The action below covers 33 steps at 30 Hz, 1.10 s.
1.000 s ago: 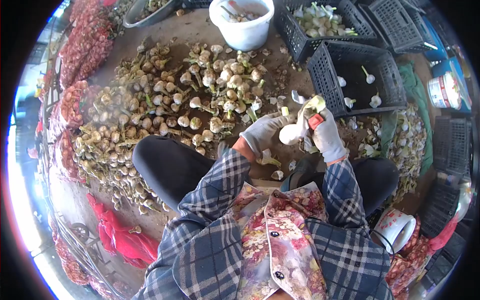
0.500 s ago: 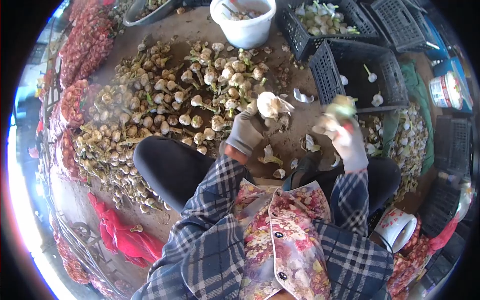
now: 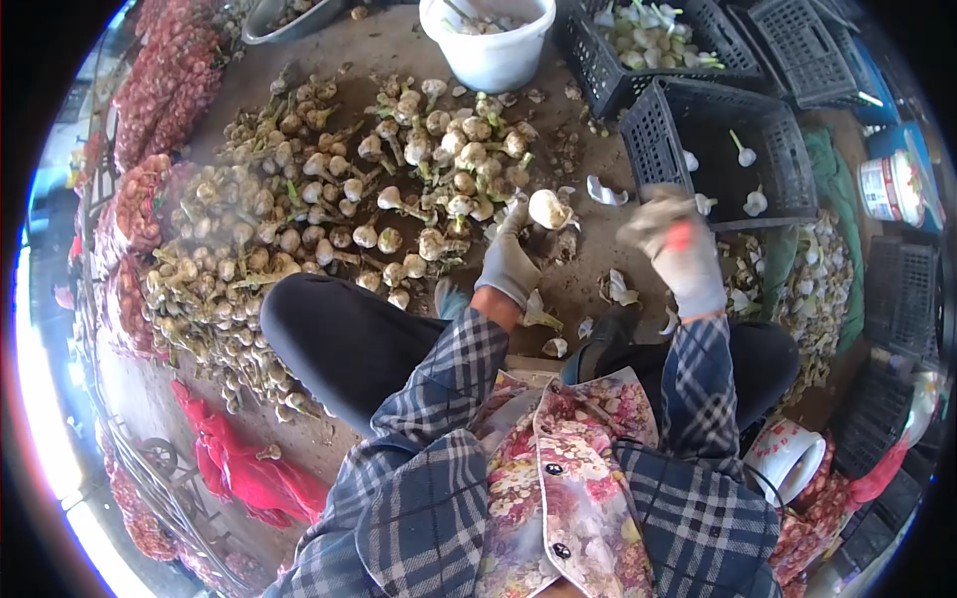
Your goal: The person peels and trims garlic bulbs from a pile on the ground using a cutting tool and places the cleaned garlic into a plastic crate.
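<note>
A whitish garlic bulb (image 3: 549, 209) is in the fingers of my gloved left hand (image 3: 508, 261), just past the near edge of the garlic heap. My gloved right hand (image 3: 681, 249) is raised in front of the near black crate (image 3: 718, 224). Its fingers look curled, though motion smears them. A red patch shows at the palm; what it belongs to is unclear. Inside that crate lie several garlic bulbs with stems, one trimmed bulb (image 3: 755, 202) near its front. Loose garlic skins (image 3: 620, 289) are scattered on the floor between my hands.
A large heap of garlic (image 3: 299, 209) spreads to the left. Ahead stand a white bucket (image 3: 488, 55) and a fuller black crate (image 3: 598, 85). Filled red net sacks (image 3: 169, 90) line the left side. More garlic (image 3: 812, 289) lies by a green cloth (image 3: 852, 249) at right.
The pale greenish thing blurred at my right hand no longer shows there. The bulb in my left hand looks smoother, with less loose skin. Another bulb shows at the crate's near edge.
</note>
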Each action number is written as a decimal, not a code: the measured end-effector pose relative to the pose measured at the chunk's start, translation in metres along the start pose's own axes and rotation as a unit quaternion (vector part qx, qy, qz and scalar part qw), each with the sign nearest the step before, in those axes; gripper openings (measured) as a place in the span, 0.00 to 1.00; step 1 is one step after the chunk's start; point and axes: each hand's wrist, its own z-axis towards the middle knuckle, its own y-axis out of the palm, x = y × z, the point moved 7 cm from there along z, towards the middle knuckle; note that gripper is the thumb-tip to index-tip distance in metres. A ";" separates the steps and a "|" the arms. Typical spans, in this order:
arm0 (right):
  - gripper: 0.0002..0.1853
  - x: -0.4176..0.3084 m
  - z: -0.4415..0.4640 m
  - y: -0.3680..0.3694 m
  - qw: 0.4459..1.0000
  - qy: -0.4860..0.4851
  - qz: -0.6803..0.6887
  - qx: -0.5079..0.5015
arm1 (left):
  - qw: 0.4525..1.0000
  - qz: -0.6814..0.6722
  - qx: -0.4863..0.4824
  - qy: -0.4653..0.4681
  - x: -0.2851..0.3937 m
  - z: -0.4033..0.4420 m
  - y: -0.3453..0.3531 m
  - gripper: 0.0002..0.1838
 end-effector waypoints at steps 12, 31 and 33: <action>0.07 0.041 0.013 0.043 0.634 -0.217 -0.737 0.092 | 0.982 0.181 0.041 0.047 0.001 -0.018 0.005 0.12; 0.16 0.114 0.133 -0.124 0.753 0.148 -0.630 0.118 | 0.786 0.447 -0.338 0.260 -0.037 -0.027 0.263 0.25; 0.22 0.116 0.188 -0.130 0.783 0.122 -0.586 0.169 | 0.753 0.432 -0.423 0.259 -0.031 -0.032 0.277 0.35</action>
